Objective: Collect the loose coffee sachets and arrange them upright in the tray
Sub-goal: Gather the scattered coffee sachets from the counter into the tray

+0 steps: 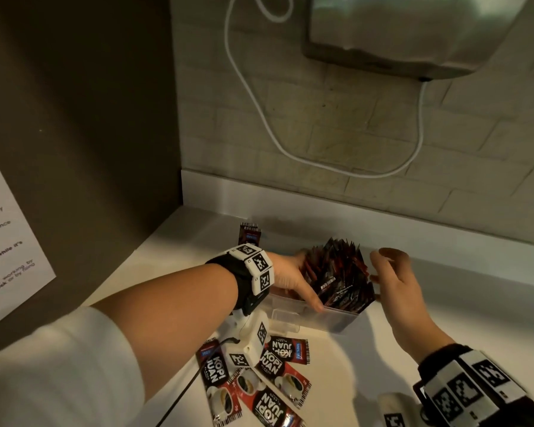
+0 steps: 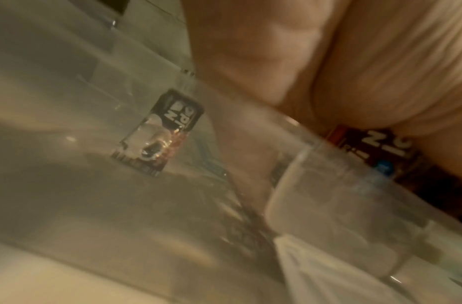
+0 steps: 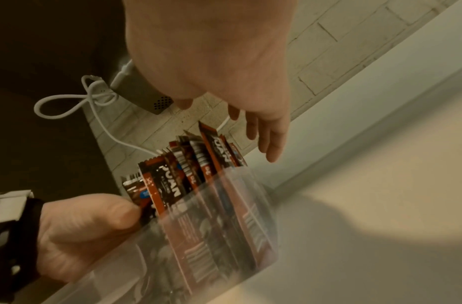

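A clear plastic tray (image 1: pixel 336 320) stands on the white counter (image 1: pixel 460 309) and holds a fanned row of red-and-black coffee sachets (image 1: pixel 339 272) upright. My left hand (image 1: pixel 305 278) grips the row's left end, thumb on the front near the rim and fingers behind. My right hand (image 1: pixel 383 266) hovers at the row's right end with straight fingers and holds nothing. Several loose sachets (image 1: pixel 269 377) lie flat in front of the tray, under my left wrist. One more sachet (image 1: pixel 249 234) stands behind that wrist. The right wrist view shows the sachets (image 3: pixel 188 174), the tray (image 3: pixel 224 236), the left thumb (image 3: pixel 115 214) and my right hand (image 3: pixel 263 139).
A dark cabinet panel (image 1: pixel 74 118) with a paper notice (image 1: pixel 7 235) closes off the left side. On the brick wall behind are a metal appliance (image 1: pixel 413 32) and a looping white cable (image 1: pixel 259 118). Bare counter lies to the right of the tray.
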`<state>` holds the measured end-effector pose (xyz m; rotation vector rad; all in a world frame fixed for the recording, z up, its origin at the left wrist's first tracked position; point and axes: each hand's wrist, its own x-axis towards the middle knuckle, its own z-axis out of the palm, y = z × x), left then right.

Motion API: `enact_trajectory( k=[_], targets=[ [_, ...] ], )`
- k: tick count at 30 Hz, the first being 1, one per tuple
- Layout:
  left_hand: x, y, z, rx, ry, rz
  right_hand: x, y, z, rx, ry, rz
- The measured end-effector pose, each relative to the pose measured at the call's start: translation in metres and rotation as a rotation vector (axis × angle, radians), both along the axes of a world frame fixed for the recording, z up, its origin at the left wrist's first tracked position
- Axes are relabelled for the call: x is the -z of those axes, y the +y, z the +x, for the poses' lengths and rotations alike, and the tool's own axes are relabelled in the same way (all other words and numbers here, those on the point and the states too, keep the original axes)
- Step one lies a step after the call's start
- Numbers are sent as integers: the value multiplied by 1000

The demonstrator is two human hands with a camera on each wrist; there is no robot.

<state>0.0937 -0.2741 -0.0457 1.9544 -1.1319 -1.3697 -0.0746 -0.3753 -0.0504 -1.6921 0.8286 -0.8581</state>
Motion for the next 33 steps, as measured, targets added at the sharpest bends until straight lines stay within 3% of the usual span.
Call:
enact_trajectory(
  k=[4,7,13,26,33],
  targets=[
    [-3,-4,-7,28,-40,-37,-2,8,2,-115,-22,212],
    [-5,-6,-12,10,-77,-35,-3,9,3,-188,7,264],
    [-7,-7,-16,-9,40,-56,2,7,4,-271,33,276],
    [-8,-9,-21,-139,-7,-100,3,5,1,-276,45,267],
    [-9,-6,-23,-168,104,-113,4,6,0,-249,55,275]
  ],
)
